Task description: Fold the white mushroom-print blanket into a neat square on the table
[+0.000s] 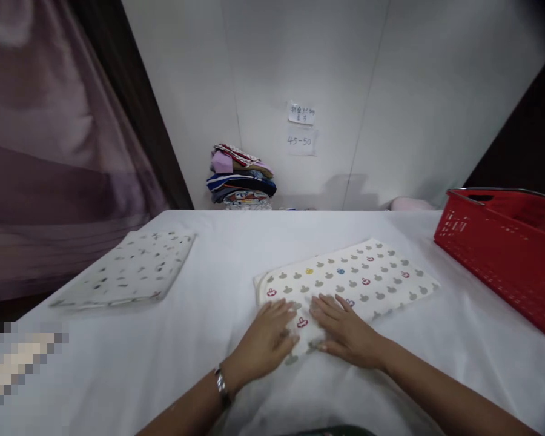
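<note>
A folded white cloth [331,278], printed with grey shapes and a few red, blue and yellow ones, lies flat on the white-covered table [200,363] before me. My left hand [270,336] rests on its near left part, fingers stretched out. Beside it, my right hand [340,327] lies on the near edge with the fingers spread. Neither hand grips the fabric. The undersides of both palms are hidden. Off to the left lies another folded white cloth [136,266] with small dark marks, apart from both hands.
A red plastic basket [490,254] stands at the right edge of the table. Beyond the far edge rises a stack of folded fabrics [243,181] against the wall. Paper notes [301,140] are stuck on that wall. Pinkish curtains [49,151] hang at the left.
</note>
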`<move>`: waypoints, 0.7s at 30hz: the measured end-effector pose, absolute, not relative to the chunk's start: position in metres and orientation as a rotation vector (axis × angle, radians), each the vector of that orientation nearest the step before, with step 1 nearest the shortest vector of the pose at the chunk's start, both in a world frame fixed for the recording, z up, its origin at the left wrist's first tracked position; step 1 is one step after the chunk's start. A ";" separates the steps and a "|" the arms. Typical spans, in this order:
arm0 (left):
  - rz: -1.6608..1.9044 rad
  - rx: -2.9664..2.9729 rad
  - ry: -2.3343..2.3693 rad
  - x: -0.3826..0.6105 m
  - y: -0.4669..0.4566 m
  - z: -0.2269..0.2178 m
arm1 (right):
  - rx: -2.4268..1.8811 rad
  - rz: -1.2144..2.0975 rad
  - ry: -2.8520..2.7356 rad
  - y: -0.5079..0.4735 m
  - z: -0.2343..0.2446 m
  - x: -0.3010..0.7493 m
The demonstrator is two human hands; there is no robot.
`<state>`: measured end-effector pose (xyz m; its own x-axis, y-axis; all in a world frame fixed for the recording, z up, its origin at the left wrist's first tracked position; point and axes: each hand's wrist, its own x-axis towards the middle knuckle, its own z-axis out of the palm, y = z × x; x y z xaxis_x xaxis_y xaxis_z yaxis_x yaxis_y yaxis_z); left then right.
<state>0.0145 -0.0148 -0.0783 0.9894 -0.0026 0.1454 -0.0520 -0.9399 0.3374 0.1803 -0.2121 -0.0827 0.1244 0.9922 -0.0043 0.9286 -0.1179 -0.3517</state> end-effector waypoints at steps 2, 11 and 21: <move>0.296 2.814 0.135 0.032 -0.004 -0.080 | -2.119 0.333 -1.890 -0.193 -0.075 0.171; 0.260 2.850 0.561 0.065 0.025 -0.112 | -2.048 0.393 -2.015 -0.154 -0.107 0.136; 0.327 2.871 0.537 0.063 0.027 -0.117 | -2.125 0.520 -1.781 -0.146 -0.068 0.173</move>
